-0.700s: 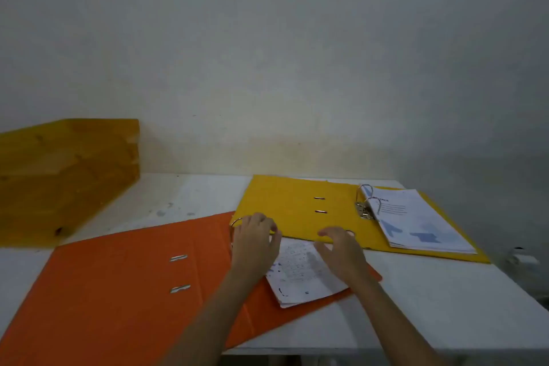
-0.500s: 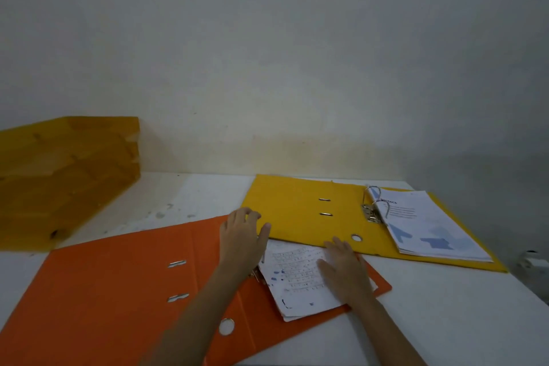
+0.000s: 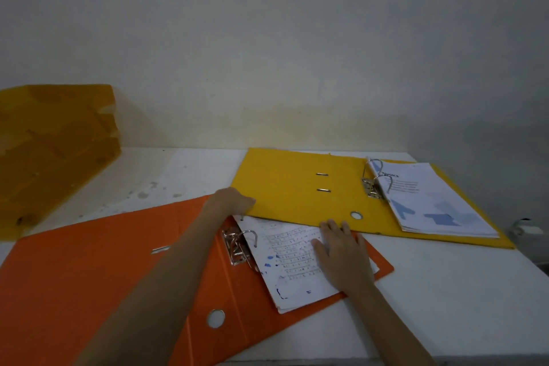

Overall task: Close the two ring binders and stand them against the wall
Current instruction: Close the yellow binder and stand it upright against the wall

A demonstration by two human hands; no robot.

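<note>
An orange ring binder (image 3: pixel 89 270) lies open flat at the near left, its metal rings (image 3: pixel 237 242) standing apart above a stack of handwritten pages (image 3: pixel 285 270). A yellow ring binder (image 3: pixel 285 184) lies open behind it, overlapping the orange one's far corner, with printed sheets (image 3: pixel 430 199) on its right half. My left hand (image 3: pixel 230 202) curls at the yellow cover's near-left corner, fingertips tucked at its edge. My right hand (image 3: pixel 341 252) presses flat on the handwritten pages, fingers spread.
The white table (image 3: pixel 445 291) meets a pale wall (image 3: pixel 267 53) at the back. A translucent amber tray stack (image 3: pixel 50 151) stands at the far left against the wall. A small white object (image 3: pixel 528 229) sits off the table's right edge.
My left hand slid off the orange binder's rings, uncovering them, and reached the yellow cover's corner. My right hand settled flat on the pages. The view tilted down.
</note>
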